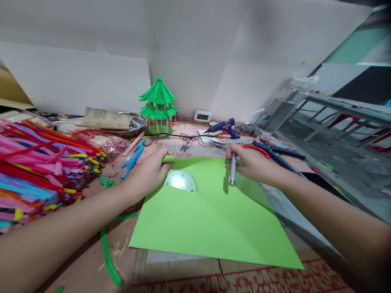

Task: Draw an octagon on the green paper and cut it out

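Paper [214, 211], a green sheet flat on the table, lies between your hands with the protractor [181, 181] nearer your left hand [149, 173], which presses its far edge, while your right hand [250, 165] grips a pen [232, 171] pointing down.

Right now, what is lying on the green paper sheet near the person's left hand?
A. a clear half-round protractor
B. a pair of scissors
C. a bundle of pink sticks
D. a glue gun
A: a clear half-round protractor lies on the green paper sheet, just beside the left hand that presses on the sheet's far edge.
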The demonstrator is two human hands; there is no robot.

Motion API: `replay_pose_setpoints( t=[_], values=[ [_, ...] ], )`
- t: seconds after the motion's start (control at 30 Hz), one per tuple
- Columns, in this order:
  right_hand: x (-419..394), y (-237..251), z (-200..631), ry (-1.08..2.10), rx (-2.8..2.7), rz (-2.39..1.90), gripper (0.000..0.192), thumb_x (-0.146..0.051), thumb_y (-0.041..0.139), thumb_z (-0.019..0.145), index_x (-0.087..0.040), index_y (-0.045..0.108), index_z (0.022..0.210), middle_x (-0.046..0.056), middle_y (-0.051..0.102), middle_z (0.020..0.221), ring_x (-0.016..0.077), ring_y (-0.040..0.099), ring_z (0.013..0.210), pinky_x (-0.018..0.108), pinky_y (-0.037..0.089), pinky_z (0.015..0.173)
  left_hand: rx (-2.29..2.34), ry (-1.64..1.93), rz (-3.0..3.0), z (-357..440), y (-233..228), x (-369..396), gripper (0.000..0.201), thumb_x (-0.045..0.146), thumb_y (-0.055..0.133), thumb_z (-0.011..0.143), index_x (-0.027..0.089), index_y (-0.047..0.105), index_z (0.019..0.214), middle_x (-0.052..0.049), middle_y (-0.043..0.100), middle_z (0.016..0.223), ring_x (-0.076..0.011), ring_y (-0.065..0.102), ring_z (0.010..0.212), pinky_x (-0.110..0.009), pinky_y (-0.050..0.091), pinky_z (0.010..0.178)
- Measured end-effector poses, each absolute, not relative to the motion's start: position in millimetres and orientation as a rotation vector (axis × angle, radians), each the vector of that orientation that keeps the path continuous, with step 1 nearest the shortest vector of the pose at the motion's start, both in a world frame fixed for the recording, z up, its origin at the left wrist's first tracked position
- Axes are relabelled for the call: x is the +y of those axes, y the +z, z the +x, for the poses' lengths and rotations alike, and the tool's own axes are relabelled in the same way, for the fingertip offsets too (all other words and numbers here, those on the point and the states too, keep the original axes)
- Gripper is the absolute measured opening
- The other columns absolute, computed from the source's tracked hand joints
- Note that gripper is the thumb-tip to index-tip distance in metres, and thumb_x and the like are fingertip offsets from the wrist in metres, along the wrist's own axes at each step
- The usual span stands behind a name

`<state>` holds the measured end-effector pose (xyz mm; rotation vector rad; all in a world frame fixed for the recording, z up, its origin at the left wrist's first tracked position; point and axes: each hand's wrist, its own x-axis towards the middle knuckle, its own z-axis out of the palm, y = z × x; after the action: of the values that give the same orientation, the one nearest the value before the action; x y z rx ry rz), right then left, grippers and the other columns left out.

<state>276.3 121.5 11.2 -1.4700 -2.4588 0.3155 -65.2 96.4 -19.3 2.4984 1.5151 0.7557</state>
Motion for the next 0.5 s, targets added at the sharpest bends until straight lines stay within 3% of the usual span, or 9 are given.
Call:
replay_pose_setpoints(
  t=[0.13,0.23,0.3,0.37,0.5],
  values=[
    [130.1,12.3,275.2,0.204,-2.426,-1.475,0.018,-0.007,0.059,0.086,-0.022,0.054,0.095,0.000,0.064,0.080,0.0184,0.063,0.074,0.027,0.049,0.064,1.503,0.856,2.536,-65.7,-15.1,92.8,0.042,0.034,0.065,0.100,0.018,0.055,0.138,-0.012,0.060,0.137,-0.0307,0.060,0.125,-0.055,0.052,0.103],
    [137.6,9.8,269.7,0.149,-2.452,-1.452,0.007,-0.020,0.066,0.096,-0.017,0.063,0.101,0.002,0.066,0.093,0.0183,0.065,0.083,0.032,0.055,0.072,1.432,0.850,2.644,-63.9,-9.7,81.5,0.043,0.029,0.060,0.100,0.019,0.054,0.142,-0.015,0.048,0.153,-0.0369,0.043,0.144,-0.061,0.038,0.117],
    [141.6,6.0,265.3,0.143,-2.469,-1.438,0.020,-0.033,0.066,0.101,-0.015,0.066,0.112,0.005,0.068,0.104,0.0182,0.067,0.088,0.035,0.059,0.077,1.332,0.746,2.717,-60.5,-8.1,69.3,0.026,0.027,0.054,0.101,0.021,0.067,0.123,-0.012,0.057,0.145,-0.0344,0.050,0.137,-0.057,0.039,0.117],
    [144.0,0.3,261.3,0.130,-2.467,-1.428,0.026,-0.037,0.066,0.103,-0.016,0.067,0.117,0.006,0.069,0.112,0.0190,0.069,0.092,0.037,0.061,0.080,1.232,0.629,2.753,-54.9,-8.9,55.2,0.022,0.026,0.052,0.102,0.023,0.073,0.108,-0.008,0.067,0.130,-0.0292,0.062,0.123,-0.049,0.048,0.109],
    [144.6,-15.3,255.9,0.087,-2.394,-1.402,0.021,-0.035,0.067,0.102,-0.015,0.067,0.108,0.004,0.068,0.103,0.0191,0.067,0.091,0.038,0.059,0.082,1.160,0.521,2.757,-40.1,-12.9,31.3,0.027,0.029,0.049,0.104,0.027,0.073,0.118,-0.006,0.069,0.128,-0.0251,0.068,0.112,-0.039,0.058,0.094]
  ],
)
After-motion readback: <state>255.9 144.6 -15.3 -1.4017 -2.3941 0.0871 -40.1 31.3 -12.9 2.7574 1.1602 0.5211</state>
